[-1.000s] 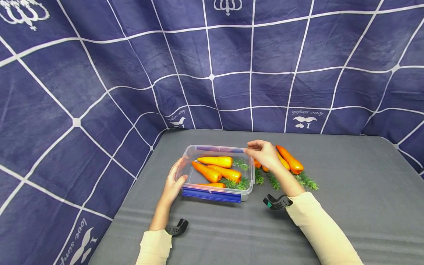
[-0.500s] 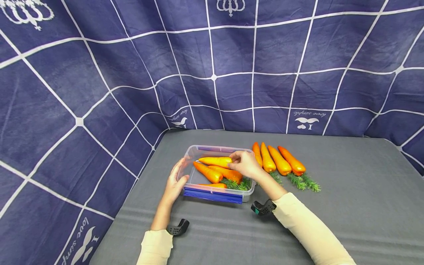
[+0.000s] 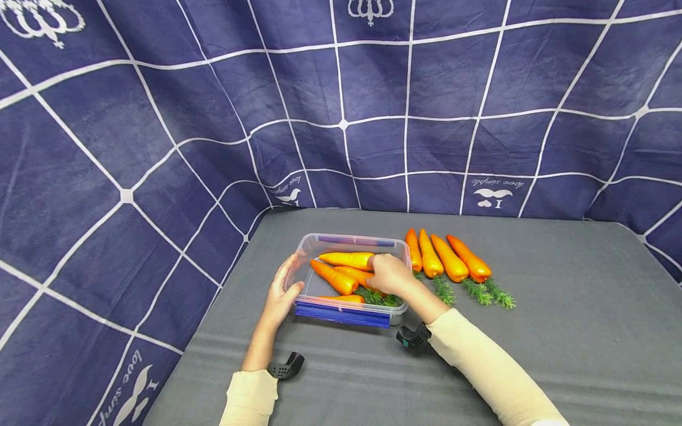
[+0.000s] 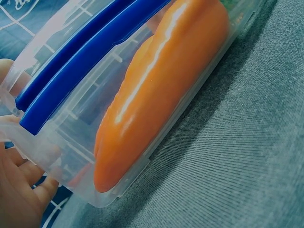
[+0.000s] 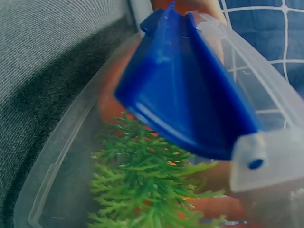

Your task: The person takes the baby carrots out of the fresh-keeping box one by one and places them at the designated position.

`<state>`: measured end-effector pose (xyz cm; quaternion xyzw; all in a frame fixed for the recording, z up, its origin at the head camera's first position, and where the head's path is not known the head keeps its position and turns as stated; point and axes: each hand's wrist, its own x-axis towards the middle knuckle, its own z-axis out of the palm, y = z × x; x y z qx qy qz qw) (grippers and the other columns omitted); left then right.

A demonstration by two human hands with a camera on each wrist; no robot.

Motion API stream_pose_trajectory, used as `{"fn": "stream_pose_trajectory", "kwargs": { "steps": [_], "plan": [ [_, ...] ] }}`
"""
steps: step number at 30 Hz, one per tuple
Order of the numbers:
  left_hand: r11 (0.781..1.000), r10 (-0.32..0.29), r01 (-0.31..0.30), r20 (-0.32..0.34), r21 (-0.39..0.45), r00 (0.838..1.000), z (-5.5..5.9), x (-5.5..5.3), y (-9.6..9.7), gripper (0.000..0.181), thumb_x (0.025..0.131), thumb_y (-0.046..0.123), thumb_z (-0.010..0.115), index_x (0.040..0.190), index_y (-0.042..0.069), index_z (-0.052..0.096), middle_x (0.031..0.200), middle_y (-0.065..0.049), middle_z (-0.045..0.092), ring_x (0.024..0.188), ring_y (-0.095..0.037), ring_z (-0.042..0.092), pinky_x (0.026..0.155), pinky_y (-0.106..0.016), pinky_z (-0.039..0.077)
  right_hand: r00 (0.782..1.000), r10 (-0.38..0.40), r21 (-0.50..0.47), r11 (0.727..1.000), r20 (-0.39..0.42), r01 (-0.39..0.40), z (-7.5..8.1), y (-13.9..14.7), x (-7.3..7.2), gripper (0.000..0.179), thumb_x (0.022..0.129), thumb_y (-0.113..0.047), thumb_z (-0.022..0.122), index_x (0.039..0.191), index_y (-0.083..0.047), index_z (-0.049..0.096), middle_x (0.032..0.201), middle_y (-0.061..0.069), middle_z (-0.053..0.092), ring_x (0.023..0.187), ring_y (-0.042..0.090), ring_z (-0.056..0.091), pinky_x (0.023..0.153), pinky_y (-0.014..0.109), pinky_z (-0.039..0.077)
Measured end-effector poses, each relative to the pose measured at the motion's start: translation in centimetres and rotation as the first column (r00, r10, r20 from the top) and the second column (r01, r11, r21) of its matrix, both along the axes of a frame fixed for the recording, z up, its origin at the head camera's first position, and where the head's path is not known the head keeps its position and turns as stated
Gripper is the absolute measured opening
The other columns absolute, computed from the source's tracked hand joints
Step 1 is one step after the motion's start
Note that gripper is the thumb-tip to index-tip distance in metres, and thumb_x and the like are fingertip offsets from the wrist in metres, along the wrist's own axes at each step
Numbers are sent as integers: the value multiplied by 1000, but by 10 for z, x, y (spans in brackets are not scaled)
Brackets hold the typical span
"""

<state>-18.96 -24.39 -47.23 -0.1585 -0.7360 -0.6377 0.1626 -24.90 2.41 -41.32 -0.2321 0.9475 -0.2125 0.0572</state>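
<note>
Work surface: flat tabletop covered in grey, finely ribbed cloth (image 3: 341,378), with shallow creases across its near part. Enclosure: navy-blue fabric curtain printed with a white line grid (image 3: 453,89), standing behind the tabletop and along its left side, with loose folds. Markings: white crown print (image 3: 371,9) high above the tabletop's far edge; inverted white moustache print (image 3: 492,193) directly above that edge. Lighting: even over the tabletop.
</note>
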Motion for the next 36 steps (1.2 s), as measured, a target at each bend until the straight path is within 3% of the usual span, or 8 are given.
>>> {"fn": "stream_pose_trajectory", "kwargs": {
  "steps": [5, 11, 16, 20, 25, 27, 30, 36],
  "plan": [
    [1000, -2, 2, 2, -1, 1000, -1, -1, 0, 64, 84, -17, 49, 145, -11, 32, 150, -30, 29, 134, -51, 31, 115, -38, 24, 999, 7, 92, 996, 40, -11, 0, -2, -1, 22, 81, -21, 74, 72, -11, 57, 65, 1, 49, 60, 18, 49, 53, 31, 38],
    [1000, -14, 15, -4, 13, 1000, -1, -2, 0, 65, 83, -18, 49, 145, -11, 32, 150, -30, 30, 133, -49, 33, 114, -35, 27, 997, 5, 174, 984, 83, -20, 1, -2, 0, 22, 80, -27, 77, 76, -11, 61, 72, 3, 56, 64, 20, 53, 55, 34, 42],
    [999, -37, 37, -24, 27, 999, -1, -2, 1, 66, 82, -19, 48, 145, -12, 31, 149, -33, 29, 133, -45, 36, 114, -39, 28, 997, 4, 162, 987, 75, -17, 2, -2, 0, 26, 78, -28, 80, 73, -11, 61, 69, 3, 57, 61, 19, 52, 55, 33, 42],
    [999, -43, 44, -30, 30, 999, -1, -3, 0, 66, 82, -18, 49, 145, -12, 30, 149, -33, 28, 134, -42, 37, 114, -32, 29, 999, 8, 102, 995, 50, -14, 2, 0, 0, 24, 77, -28, 80, 75, -10, 63, 65, 1, 54, 59, 18, 50, 54, 31, 41],
    [999, -38, 38, -18, 32, 999, -2, -2, 0, 66, 83, -18, 49, 146, -11, 31, 150, -32, 27, 135, -35, 39, 112, -23, 29, 1000, 3, -26, 1000, 13, -3, 4, 3, 1, 35, 77, -28, 80, 101, -3, 73, 93, 9, 71, 79, 25, 65, 72, 38, 54],
    [999, -37, 38, -17, 37, 999, -2, -2, 0, 65, 83, -18, 48, 146, -12, 31, 150, -32, 27, 134, -29, 41, 112, -25, 29, 1000, -3, -100, 995, 4, 3, 5, 4, 1, 43, 77, -27, 80, 110, -1, 71, 103, 12, 71, 89, 27, 67, 80, 41, 55],
    [999, -27, 27, -6, 37, 1000, -2, -1, 0, 65, 83, -19, 48, 145, -12, 31, 150, -32, 28, 133, -24, 42, 114, -30, 28, 1000, -11, -225, 974, 9, 13, 6, 5, 1, 41, 78, -25, 79, 109, 0, 70, 102, 11, 71, 91, 26, 66, 81, 40, 55],
    [1000, -8, 8, 13, 22, 1000, -1, 0, -1, 64, 85, -17, 49, 146, -11, 32, 151, -30, 29, 134, -47, 32, 115, -46, 23, 997, -67, -413, 908, 25, 71, 12, 7, 1, 35, 77, -25, 80, 104, -4, 72, 88, 4, 70, 72, 16, 61, 64, 29, 52]
  ]
}}
